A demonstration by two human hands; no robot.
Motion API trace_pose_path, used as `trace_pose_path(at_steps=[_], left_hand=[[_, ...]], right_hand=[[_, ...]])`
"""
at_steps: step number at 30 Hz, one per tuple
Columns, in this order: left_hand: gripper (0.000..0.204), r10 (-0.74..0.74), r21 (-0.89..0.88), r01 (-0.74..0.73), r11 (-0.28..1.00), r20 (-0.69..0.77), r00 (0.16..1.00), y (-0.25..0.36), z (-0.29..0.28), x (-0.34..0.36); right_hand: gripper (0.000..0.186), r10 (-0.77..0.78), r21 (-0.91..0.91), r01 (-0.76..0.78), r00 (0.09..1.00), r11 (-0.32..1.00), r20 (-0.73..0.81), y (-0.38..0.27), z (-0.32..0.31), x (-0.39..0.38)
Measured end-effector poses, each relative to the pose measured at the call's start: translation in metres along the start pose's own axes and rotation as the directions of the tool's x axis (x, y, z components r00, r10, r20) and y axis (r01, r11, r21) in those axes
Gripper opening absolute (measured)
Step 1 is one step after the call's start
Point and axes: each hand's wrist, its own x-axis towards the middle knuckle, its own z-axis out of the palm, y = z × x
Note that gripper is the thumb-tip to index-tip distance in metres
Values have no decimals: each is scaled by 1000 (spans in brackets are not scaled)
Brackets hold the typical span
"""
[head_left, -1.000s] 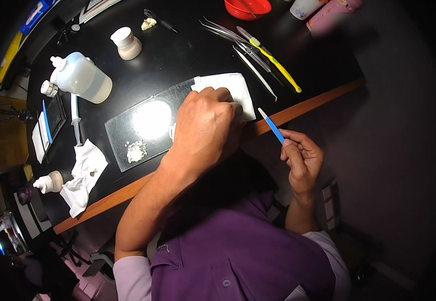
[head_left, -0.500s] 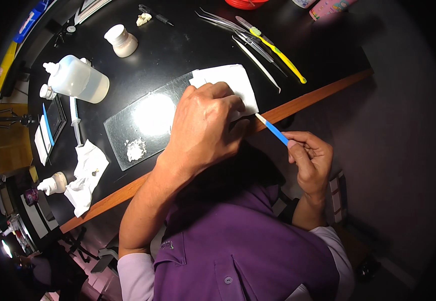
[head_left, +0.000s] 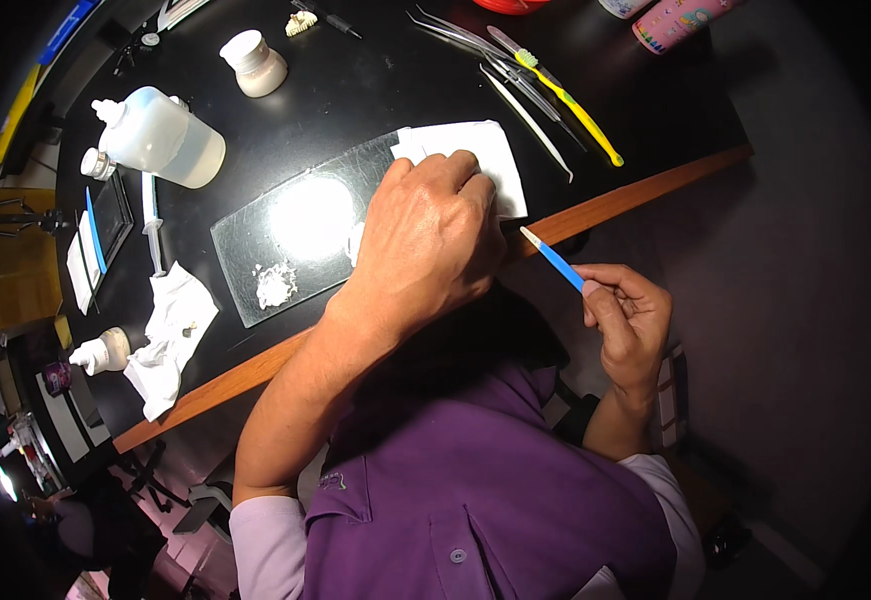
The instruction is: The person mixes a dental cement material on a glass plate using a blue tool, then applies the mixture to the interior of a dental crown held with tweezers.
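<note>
My left hand [head_left: 430, 225] is over the glass slab [head_left: 250, 225], at the edge of a folded white paper pad [head_left: 495, 165]. Its fingers curl under, and whatever they hold is hidden beneath the palm. In my right hand [head_left: 630, 315], off the table's edge, thumb and fingers pinch a slim blue-handled tool [head_left: 560, 268] with a pale tip. That tip points up and left toward my left hand, apart from it. White flakes [head_left: 275, 286] lie heaped on the slab's near left corner. A small white piece [head_left: 355, 244] shows beside my left wrist.
To the left are a squeeze bottle [head_left: 167, 138], a syringe [head_left: 152, 225], crumpled tissue [head_left: 170, 335] and a small dropper bottle [head_left: 103, 352]. A lidded jar [head_left: 255, 65] stands farther back. Metal tools and a yellow toothbrush [head_left: 575, 110] lie far right, near the wooden edge [head_left: 645, 185].
The view has shifted slightly. My left hand has turned a little over the pad, uncovering the small white piece by its wrist. My right hand keeps its grip on the blue-handled tool.
</note>
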Motion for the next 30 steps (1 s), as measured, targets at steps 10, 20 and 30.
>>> trace_pose_path(at_steps=[10,20,30], left_hand=[[10,-56,-95,56,994,6,998,-1,-1,-5],[17,14,-69,-10,998,50,999,-7,-11,0],[10,126,237,-163,958,164,978,-2,-4,22]], right_hand=[[16,-31,-82,30,999,996,-18,-5,13,4],[15,-148,-272,131,988,953,-44,-4,29,18],[21,-466,-491,410,885,769,8,18,23,18]])
